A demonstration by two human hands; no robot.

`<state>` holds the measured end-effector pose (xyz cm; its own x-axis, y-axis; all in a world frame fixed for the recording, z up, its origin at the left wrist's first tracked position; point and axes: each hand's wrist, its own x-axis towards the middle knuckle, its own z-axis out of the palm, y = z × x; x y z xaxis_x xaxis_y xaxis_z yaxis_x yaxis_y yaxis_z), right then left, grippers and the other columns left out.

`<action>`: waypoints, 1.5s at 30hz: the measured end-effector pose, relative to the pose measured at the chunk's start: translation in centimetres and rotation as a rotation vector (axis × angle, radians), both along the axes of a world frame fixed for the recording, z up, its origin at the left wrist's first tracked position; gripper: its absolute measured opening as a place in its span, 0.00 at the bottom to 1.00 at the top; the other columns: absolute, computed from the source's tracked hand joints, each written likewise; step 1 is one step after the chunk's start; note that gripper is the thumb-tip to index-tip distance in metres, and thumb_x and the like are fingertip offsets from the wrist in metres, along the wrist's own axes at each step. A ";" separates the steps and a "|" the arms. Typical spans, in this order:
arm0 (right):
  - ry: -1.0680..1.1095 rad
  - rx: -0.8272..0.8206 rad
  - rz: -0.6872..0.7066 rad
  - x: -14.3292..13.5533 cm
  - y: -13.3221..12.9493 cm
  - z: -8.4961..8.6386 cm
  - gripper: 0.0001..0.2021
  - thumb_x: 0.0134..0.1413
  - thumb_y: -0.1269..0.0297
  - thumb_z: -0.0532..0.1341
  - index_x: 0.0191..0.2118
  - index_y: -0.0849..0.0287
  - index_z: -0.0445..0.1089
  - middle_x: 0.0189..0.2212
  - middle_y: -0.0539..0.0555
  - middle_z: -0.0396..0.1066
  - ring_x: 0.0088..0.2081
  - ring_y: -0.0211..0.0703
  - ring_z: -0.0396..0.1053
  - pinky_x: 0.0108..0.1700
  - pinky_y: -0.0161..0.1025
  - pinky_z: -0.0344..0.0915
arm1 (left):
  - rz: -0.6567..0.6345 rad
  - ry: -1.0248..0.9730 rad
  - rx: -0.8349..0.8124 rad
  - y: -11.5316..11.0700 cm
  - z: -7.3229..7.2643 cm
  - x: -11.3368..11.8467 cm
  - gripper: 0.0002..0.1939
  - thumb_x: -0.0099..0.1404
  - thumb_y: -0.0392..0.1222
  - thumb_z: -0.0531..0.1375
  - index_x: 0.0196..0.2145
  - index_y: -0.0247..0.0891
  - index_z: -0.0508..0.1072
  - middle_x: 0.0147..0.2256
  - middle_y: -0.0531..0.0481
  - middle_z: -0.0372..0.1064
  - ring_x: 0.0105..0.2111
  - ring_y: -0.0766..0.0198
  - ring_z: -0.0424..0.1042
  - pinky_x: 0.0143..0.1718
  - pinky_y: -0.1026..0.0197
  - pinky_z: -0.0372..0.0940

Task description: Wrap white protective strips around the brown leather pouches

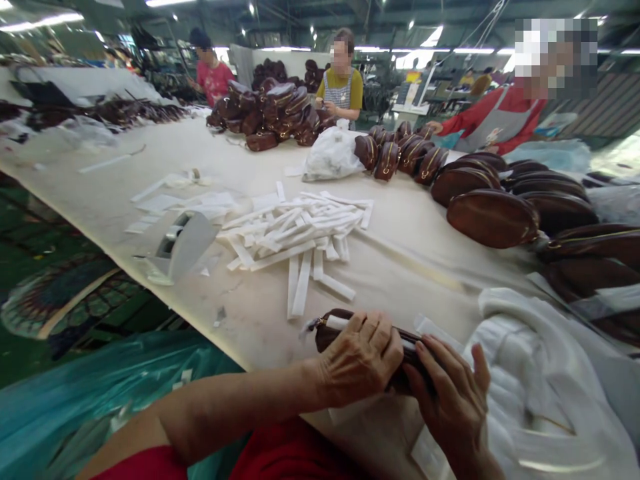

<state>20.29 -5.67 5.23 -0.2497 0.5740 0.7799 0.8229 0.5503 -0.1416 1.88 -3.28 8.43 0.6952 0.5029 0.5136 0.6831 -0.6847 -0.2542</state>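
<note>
A dark brown zippered pouch (327, 338) lies at the table's near side under both of my hands. Along its top runs a white strip (339, 322), partly covered by my fingers. My left hand (363, 357) bends over the middle of the pouch, its fingers closed around the top edge. At the pouch's right end, my right hand (447, 383) grips the side, with thumb and fingers on either face. A small zipper pull (313, 325) sticks out at the left end. Just beyond lies a loose pile of white strips (305, 227).
A white tape dispenser (187, 247) stands near the table's left edge. Brown pouches (493, 217) line the right side, and more are heaped (275, 110) at the back. White foam wrapping (520, 360) lies at right. Several people work around the table (240, 173).
</note>
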 end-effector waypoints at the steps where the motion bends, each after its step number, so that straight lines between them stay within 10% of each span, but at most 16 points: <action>1: -0.008 -0.001 -0.003 -0.1 0.0 0.1 0.11 0.55 0.67 0.62 0.44 0.61 0.69 0.42 0.60 0.74 0.44 0.50 0.72 0.60 0.64 0.50 | 0.001 0.020 -0.021 0.2 0.1 0.1 0.17 0.68 0.38 0.48 0.51 0.26 0.63 0.47 0.31 0.67 0.45 0.47 0.69 0.46 0.48 0.61; 11: -0.074 -0.043 -0.009 -0.8 0.5 -0.2 0.10 0.58 0.70 0.58 0.46 0.63 0.66 0.43 0.63 0.71 0.48 0.50 0.67 0.51 0.51 0.61 | -0.113 -0.003 -0.166 1.9 -1.1 -1.2 0.20 0.68 0.42 0.52 0.54 0.27 0.61 0.41 0.39 0.68 0.37 0.53 0.69 0.37 0.53 0.63; 28: -0.045 -0.001 -0.141 -0.7 0.9 -0.6 0.10 0.59 0.62 0.54 0.41 0.58 0.69 0.38 0.55 0.71 0.40 0.42 0.65 0.48 0.44 0.60 | -0.345 0.034 0.052 4.8 -1.5 -1.9 0.24 0.71 0.41 0.41 0.61 0.30 0.53 0.44 0.36 0.70 0.38 0.51 0.71 0.38 0.52 0.63; 36: -0.004 -0.064 -0.104 0.4 -2.1 0.6 0.12 0.61 0.64 0.52 0.49 0.60 0.65 0.49 0.55 0.70 0.53 0.43 0.62 0.60 0.47 0.52 | -0.334 -0.066 -0.014 4.0 -1.8 -2.3 0.25 0.70 0.37 0.48 0.63 0.39 0.50 0.44 0.41 0.71 0.38 0.52 0.72 0.39 0.53 0.62; 45: 0.072 -0.105 -0.928 13.9 -10.1 -2.6 0.10 0.61 0.67 0.53 0.44 0.59 0.68 0.42 0.60 0.69 0.45 0.47 0.67 0.44 0.44 0.64 | -0.309 -0.119 0.029 4.1 -2.3 -2.1 0.26 0.68 0.37 0.53 0.62 0.39 0.53 0.43 0.42 0.72 0.37 0.52 0.72 0.38 0.54 0.62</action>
<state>34.24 -15.81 2.61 0.3907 0.5880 0.7083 0.9137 -0.3410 -0.2209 -0.23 0.85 6.12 0.7467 0.2617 0.6115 0.4703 -0.8578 -0.2072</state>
